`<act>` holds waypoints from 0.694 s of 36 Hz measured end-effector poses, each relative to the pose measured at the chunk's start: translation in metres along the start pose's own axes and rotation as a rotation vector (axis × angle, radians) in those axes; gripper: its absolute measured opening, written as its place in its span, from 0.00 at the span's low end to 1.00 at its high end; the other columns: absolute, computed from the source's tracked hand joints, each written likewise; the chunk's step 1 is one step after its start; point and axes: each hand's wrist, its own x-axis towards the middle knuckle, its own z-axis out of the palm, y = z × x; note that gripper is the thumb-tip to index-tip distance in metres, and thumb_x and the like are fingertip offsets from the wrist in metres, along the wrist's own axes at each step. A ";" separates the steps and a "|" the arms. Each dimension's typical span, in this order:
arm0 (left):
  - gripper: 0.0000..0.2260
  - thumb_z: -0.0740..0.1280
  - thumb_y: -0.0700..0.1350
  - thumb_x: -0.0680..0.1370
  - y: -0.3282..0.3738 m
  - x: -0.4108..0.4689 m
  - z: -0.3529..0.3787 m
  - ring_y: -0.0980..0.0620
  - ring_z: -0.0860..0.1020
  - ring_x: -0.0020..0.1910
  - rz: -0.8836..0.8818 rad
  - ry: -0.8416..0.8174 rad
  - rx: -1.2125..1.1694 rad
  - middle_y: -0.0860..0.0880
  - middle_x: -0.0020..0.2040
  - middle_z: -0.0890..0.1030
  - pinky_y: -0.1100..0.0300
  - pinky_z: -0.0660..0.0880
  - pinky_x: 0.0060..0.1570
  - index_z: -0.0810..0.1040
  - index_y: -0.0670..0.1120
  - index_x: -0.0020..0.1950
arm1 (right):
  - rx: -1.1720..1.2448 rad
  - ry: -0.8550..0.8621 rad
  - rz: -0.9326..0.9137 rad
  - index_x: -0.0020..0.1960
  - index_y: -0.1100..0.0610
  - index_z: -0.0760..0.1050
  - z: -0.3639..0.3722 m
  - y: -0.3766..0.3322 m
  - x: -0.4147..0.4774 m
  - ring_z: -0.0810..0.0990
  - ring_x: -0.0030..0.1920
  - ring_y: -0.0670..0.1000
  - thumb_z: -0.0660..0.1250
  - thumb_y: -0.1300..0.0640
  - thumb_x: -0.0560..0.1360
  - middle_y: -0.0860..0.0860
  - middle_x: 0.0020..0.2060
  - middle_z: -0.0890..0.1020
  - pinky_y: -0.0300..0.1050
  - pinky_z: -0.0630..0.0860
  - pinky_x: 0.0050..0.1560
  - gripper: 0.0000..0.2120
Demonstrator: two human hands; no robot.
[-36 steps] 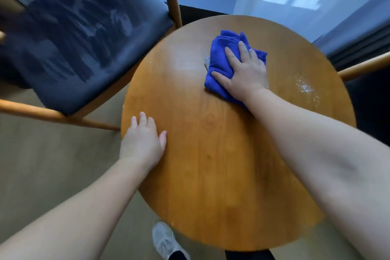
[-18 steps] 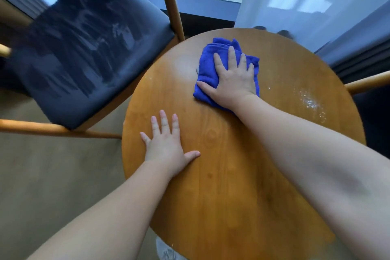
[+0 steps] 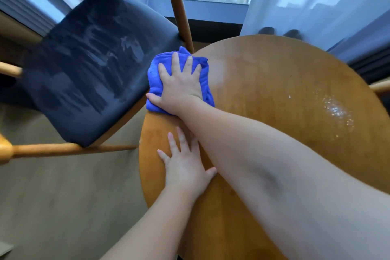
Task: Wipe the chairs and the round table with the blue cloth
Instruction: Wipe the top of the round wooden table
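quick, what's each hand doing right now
Left hand: open, flat on the round table.
Right hand: open, pressing the blue cloth.

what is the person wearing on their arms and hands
Nothing worn shows. The left hand and right hand have no gloves, rings or watch; the left forearm and right forearm are bare, with no sleeve in view.
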 end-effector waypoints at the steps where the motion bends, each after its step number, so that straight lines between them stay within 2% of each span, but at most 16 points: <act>1: 0.40 0.53 0.66 0.74 0.000 0.000 -0.001 0.35 0.32 0.72 0.002 -0.003 -0.011 0.42 0.74 0.30 0.29 0.46 0.67 0.38 0.50 0.77 | 0.003 -0.003 -0.003 0.75 0.47 0.59 0.000 -0.002 0.004 0.51 0.72 0.72 0.53 0.25 0.68 0.60 0.76 0.53 0.72 0.49 0.67 0.42; 5: 0.47 0.57 0.70 0.71 0.002 0.000 -0.004 0.36 0.34 0.73 -0.015 -0.004 0.028 0.41 0.74 0.31 0.31 0.46 0.68 0.34 0.48 0.76 | 0.029 0.011 -0.094 0.72 0.46 0.63 0.001 0.014 0.011 0.53 0.72 0.69 0.53 0.26 0.69 0.57 0.76 0.57 0.70 0.51 0.67 0.39; 9: 0.51 0.57 0.73 0.69 0.002 0.000 -0.001 0.36 0.35 0.73 -0.030 -0.004 0.045 0.40 0.74 0.30 0.32 0.47 0.68 0.30 0.48 0.74 | 0.056 0.017 -0.101 0.73 0.44 0.61 -0.003 0.035 0.016 0.53 0.74 0.66 0.51 0.25 0.69 0.55 0.76 0.57 0.67 0.50 0.69 0.39; 17: 0.51 0.53 0.77 0.67 -0.003 0.002 0.001 0.36 0.34 0.73 -0.016 0.012 0.069 0.41 0.68 0.24 0.33 0.46 0.68 0.23 0.49 0.68 | 0.042 0.059 0.117 0.75 0.41 0.55 -0.014 0.124 0.025 0.53 0.75 0.63 0.45 0.23 0.67 0.52 0.77 0.54 0.63 0.52 0.71 0.41; 25: 0.52 0.50 0.78 0.65 -0.003 0.004 0.004 0.36 0.35 0.73 -0.020 0.032 0.096 0.41 0.70 0.26 0.34 0.48 0.69 0.23 0.48 0.68 | 0.037 0.060 0.333 0.76 0.40 0.53 -0.023 0.218 -0.009 0.53 0.75 0.62 0.44 0.22 0.66 0.51 0.78 0.51 0.62 0.53 0.72 0.42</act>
